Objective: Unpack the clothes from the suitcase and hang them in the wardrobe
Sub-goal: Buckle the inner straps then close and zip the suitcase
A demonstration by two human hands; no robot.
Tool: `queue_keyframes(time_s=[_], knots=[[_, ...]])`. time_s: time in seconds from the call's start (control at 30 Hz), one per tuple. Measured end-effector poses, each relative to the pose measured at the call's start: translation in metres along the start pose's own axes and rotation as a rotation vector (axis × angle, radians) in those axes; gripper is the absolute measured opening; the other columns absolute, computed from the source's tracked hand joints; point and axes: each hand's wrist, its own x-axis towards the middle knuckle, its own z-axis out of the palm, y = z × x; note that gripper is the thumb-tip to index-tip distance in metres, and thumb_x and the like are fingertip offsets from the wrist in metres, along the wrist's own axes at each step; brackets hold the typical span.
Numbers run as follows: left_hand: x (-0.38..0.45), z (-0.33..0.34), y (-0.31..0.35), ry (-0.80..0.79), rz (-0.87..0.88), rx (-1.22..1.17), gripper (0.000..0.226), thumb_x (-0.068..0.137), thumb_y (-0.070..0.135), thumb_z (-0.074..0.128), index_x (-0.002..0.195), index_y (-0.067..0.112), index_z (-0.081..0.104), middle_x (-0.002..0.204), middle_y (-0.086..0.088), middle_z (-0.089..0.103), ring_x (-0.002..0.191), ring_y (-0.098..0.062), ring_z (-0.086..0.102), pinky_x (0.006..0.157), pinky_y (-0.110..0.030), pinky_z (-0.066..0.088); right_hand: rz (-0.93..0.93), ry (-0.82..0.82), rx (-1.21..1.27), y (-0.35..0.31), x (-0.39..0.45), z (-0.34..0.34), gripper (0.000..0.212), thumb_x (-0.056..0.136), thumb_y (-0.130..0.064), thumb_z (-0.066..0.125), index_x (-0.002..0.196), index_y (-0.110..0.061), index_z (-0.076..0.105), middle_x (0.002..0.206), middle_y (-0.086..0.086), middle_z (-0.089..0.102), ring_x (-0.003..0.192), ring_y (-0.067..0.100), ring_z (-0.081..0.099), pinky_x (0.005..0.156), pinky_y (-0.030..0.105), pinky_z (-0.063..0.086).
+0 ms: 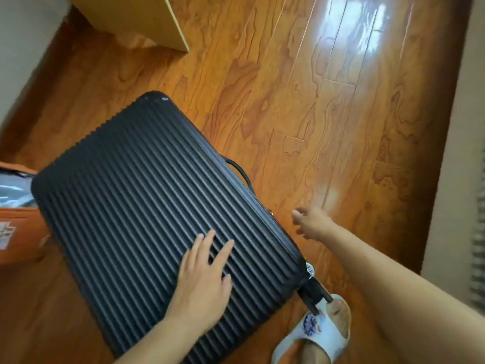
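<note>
Lying closed: suitcase | left hand flat atop | right hand fingers loose

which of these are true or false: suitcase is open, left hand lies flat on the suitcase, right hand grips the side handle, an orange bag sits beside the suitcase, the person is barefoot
1. The black ribbed suitcase is open. False: it lies closed on the wooden floor.
2. The left hand lies flat on the suitcase. True.
3. The right hand grips the side handle. False: it is off the shell's edge, apart from the handle.
4. An orange bag sits beside the suitcase. True.
5. The person is barefoot. False: a light slipper is worn.
</note>
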Motion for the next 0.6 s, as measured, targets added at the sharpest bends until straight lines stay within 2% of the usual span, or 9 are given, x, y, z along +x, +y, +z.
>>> queue_keyframes(time_s=[0.07, 0.13, 0.2, 0.27, 0.33, 0.4, 0.47, 0.57, 0.6], knots=[[-0.015, -0.012, -0.028, 0.0, -0.318, -0.216, 0.067, 0.104, 0.051, 0.042, 0.159, 0.047, 0.003, 0.166, 0.008, -0.021, 0.155, -0.024, -0.017, 0.127, -0.046, 0.005, 0.015, -0.194, 0.279, -0.021, -0.037, 0.015, 0.06, 0.098, -0.064, 0.037, 0.135, -0.021, 0.058, 0.129, 0.0, 0.065, 0.115, 0.016, 0.061, 0.102, 0.041, 0.046], [-0.02, -0.022, -0.067, 0.117, -0.71, -0.441, 0.071, 0.101, 0.056, 0.044, 0.159, 0.043, 0.006, 0.167, 0.007, -0.015, 0.155, -0.029, -0.004, 0.125, -0.05, 0.017, -0.009, -0.262, 0.338, -0.04, -0.068, 0.027, 0.081, 0.083, -0.085, 0.039, 0.146, -0.034, 0.046, 0.142, -0.015, 0.054, 0.129, 0.01, 0.052, 0.113, 0.041, 0.036], [-0.024, -0.022, -0.124, 0.206, -1.068, -0.659, 0.076, 0.101, 0.056, 0.046, 0.162, 0.033, 0.006, 0.169, -0.001, -0.003, 0.154, -0.034, 0.008, 0.122, -0.054, 0.023, -0.073, -0.237, 0.242, -0.052, -0.081, 0.034, 0.095, 0.075, -0.087, 0.05, 0.153, -0.037, 0.028, 0.143, -0.02, 0.047, 0.131, 0.012, 0.049, 0.111, 0.039, 0.039], [-0.022, -0.017, -0.163, 0.131, -1.298, -0.961, 0.082, 0.101, 0.06, 0.045, 0.163, 0.024, 0.004, 0.169, -0.006, 0.008, 0.153, -0.036, 0.016, 0.122, -0.055, 0.022, -0.108, -0.202, 0.108, -0.063, -0.083, 0.036, 0.095, 0.079, -0.079, 0.057, 0.155, -0.036, 0.018, 0.135, -0.02, 0.047, 0.126, 0.014, 0.051, 0.098, 0.031, 0.043], [-0.017, -0.009, -0.174, 0.11, -1.317, -1.249, 0.088, 0.097, 0.067, 0.042, 0.163, 0.025, 0.002, 0.17, -0.002, 0.009, 0.154, -0.035, 0.015, 0.124, -0.055, 0.017, -0.083, -0.167, -0.006, -0.066, -0.081, 0.036, 0.091, 0.081, -0.076, 0.056, 0.154, -0.034, 0.02, 0.126, -0.017, 0.051, 0.114, 0.017, 0.057, 0.086, 0.029, 0.045], [-0.014, -0.004, -0.169, 0.195, -1.264, -1.324, 0.088, 0.096, 0.07, 0.043, 0.163, 0.028, 0.003, 0.17, 0.001, 0.009, 0.155, -0.032, 0.014, 0.124, -0.055, 0.017, -0.063, -0.088, -0.085, -0.063, -0.084, 0.039, 0.081, 0.083, -0.078, 0.051, 0.148, -0.034, 0.031, 0.119, -0.014, 0.057, 0.104, 0.018, 0.061, 0.079, 0.031, 0.047], [-0.01, -0.003, -0.174, 0.29, -1.141, -1.295, 0.09, 0.093, 0.074, 0.043, 0.162, 0.029, 0.007, 0.169, 0.002, 0.014, 0.154, -0.031, 0.018, 0.123, -0.054, 0.019, -0.012, -0.027, -0.138, -0.059, -0.098, 0.047, 0.074, 0.084, -0.078, 0.047, 0.142, -0.033, 0.037, 0.113, -0.011, 0.058, 0.107, 0.024, 0.063, 0.079, 0.034, 0.045], [0.012, -0.015, -0.209, 0.324, -0.959, -1.077, 0.112, 0.067, 0.099, 0.042, 0.158, 0.038, 0.018, 0.166, 0.003, 0.024, 0.152, -0.03, 0.025, 0.123, -0.054, 0.021, 0.084, -0.012, -0.076, -0.048, -0.128, 0.077, 0.069, 0.085, -0.075, 0.051, 0.138, -0.032, 0.038, 0.109, -0.01, 0.056, 0.112, 0.025, 0.06, 0.083, 0.035, 0.045], [0.03, -0.023, -0.228, 0.337, -0.879, -0.996, 0.111, 0.065, 0.1, 0.042, 0.157, 0.04, 0.021, 0.166, 0.002, 0.027, 0.151, -0.031, 0.027, 0.123, -0.054, 0.022, 0.093, -0.009, -0.029, -0.045, -0.136, 0.092, 0.069, 0.084, -0.073, 0.053, 0.137, -0.031, 0.038, 0.11, -0.011, 0.055, 0.114, 0.024, 0.059, 0.086, 0.035, 0.046]])
